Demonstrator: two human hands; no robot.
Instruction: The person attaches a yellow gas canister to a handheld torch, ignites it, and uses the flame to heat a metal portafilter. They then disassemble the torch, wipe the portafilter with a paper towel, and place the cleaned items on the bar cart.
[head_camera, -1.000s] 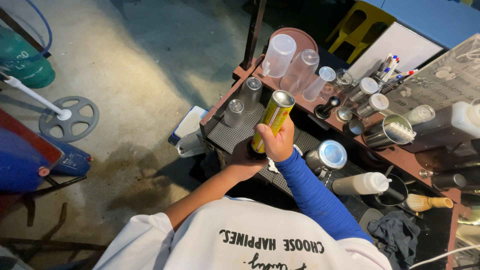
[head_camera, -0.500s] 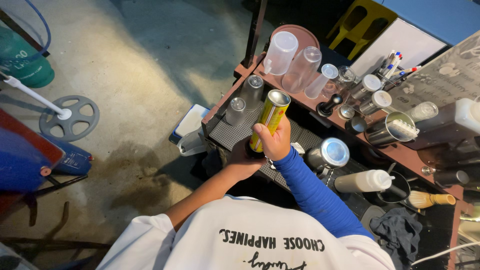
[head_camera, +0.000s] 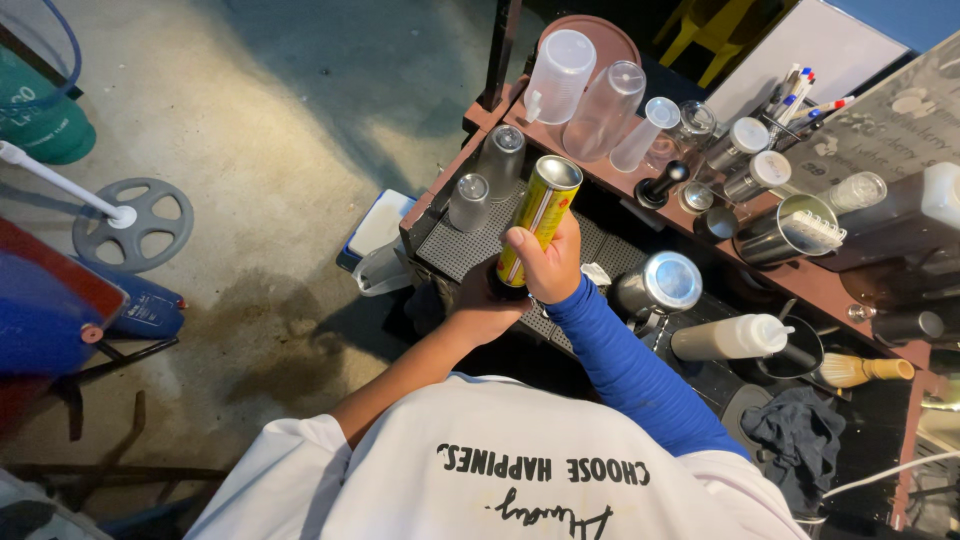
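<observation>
Two steel shakers (head_camera: 487, 175): worktop left edge, on perforated mat (head_camera: 462, 243). Left hand (head_camera: 480, 305): cupped under can base, grip unclear. Yellow can (head_camera: 535, 217): tilted, above mat. Right hand (head_camera: 550, 268): fingers closed round can's lower half. Clear plastic cups (head_camera: 590, 90): back edge. White squeeze bottle (head_camera: 730, 337): lying right.
</observation>
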